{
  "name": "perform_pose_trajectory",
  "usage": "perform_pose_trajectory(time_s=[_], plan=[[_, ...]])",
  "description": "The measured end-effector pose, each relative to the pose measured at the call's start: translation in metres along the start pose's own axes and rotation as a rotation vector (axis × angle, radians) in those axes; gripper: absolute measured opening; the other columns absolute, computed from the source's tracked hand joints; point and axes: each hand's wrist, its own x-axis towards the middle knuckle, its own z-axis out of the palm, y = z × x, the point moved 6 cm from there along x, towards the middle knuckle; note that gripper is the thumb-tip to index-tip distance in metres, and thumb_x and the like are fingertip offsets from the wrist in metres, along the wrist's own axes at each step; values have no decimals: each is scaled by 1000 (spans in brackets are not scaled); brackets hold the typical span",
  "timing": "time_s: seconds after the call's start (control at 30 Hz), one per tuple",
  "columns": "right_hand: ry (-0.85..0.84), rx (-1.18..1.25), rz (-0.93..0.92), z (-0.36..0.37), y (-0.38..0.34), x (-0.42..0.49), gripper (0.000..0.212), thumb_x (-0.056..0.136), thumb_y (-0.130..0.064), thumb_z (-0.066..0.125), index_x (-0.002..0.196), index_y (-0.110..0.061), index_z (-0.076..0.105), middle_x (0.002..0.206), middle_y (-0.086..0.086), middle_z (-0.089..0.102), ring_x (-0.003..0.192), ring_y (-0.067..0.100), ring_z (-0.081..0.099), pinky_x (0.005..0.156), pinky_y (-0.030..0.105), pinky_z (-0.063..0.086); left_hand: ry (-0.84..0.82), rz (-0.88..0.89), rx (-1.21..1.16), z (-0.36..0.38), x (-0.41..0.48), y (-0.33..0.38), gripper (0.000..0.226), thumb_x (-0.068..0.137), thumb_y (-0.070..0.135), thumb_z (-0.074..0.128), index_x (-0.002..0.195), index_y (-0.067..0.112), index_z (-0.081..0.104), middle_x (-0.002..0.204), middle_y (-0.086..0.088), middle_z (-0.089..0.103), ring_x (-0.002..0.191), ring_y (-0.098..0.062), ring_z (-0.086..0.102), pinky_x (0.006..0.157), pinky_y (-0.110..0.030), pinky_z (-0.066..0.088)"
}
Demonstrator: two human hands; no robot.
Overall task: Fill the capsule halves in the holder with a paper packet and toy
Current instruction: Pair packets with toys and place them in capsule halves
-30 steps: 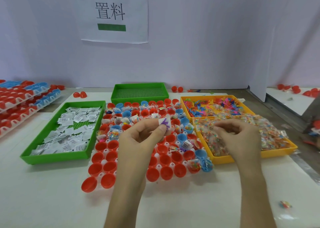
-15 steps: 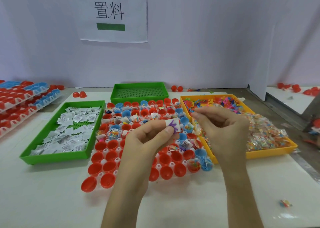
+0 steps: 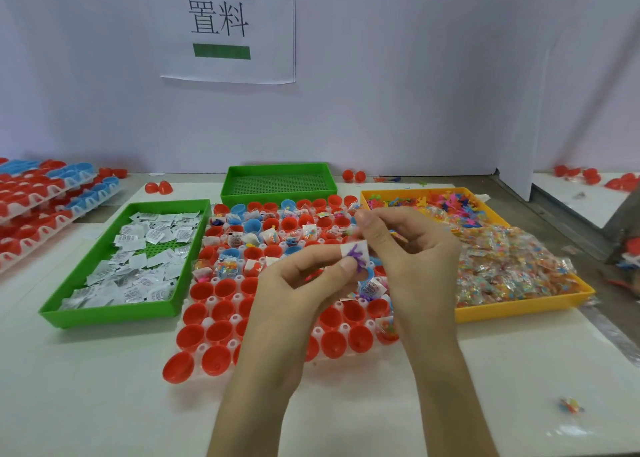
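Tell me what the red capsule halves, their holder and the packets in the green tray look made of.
Red capsule halves: glossy moulded plastic, with highlights on the rims. Holder: whitish plastic, seemingly translucent and thin. Packets: white printed paper, creased; some glint, so possibly film-coated.

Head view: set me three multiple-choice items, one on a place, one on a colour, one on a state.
1. The green tray of paper packets lies where? A left of the holder; B right of it; C behind it.
2. The toy tray is: A blue; B yellow; C green.
3. The left hand: A is empty; B pinches a paper packet and purple toy; C grips a red capsule half.
A: it sits along the holder's left edge. B: its rim is yellow. B: thumb and forefinger pinch both.
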Motion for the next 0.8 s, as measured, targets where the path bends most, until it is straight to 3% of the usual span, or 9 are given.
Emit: perform_pose_trajectory(time_s=[0.1,0.13,0.2,0.33,0.57,0.8], plan=[[-133,8,55,3,4,2,12,88,-26,69,89,-17,76,83,3,77,79,19,75,72,28,60,63,34,-85,-7,1,4,31,58,29,79,85,14,81,89,-10,77,84,-20,75,75,-22,58],[-187,-2,52,4,3,2,7,89,-17,70,91,-19,76,86,2,78,82,19,75,75,27,60,77,36,-102,-9,1,5,29,58,28,79,84,15,82,88,-9,77,82,-19,75,74,-22,58],[-268,-30,29,7,1,1,19,87,-2,71,94,-19,76,89,-2,78,87,14,74,77,23,58,84,33,-110,-11,1,6,30,58,28,79,85,16,82,90,-10,78,81,-18,75,73,-21,58],[-330,-13,27,7,-2,1,23,85,4,71,94,-17,76,89,-2,78,88,12,74,77,20,56,77,18,-121,-12,1,5,34,56,30,79,88,18,82,93,-10,78,84,-18,75,74,-21,58],[-131,68,67,1,3,2,21,82,3,74,81,-17,75,80,5,77,76,19,74,68,23,58,82,21,-109,-11,0,6,29,54,31,80,80,19,82,81,-6,77,81,-19,76,73,-21,58],[-19,136,47,3,3,-1,14,81,10,72,79,-4,72,76,5,75,75,17,74,67,25,59,120,71,-109,-15,2,6,24,58,27,80,80,17,82,81,-7,76,79,-17,75,71,-19,57]])
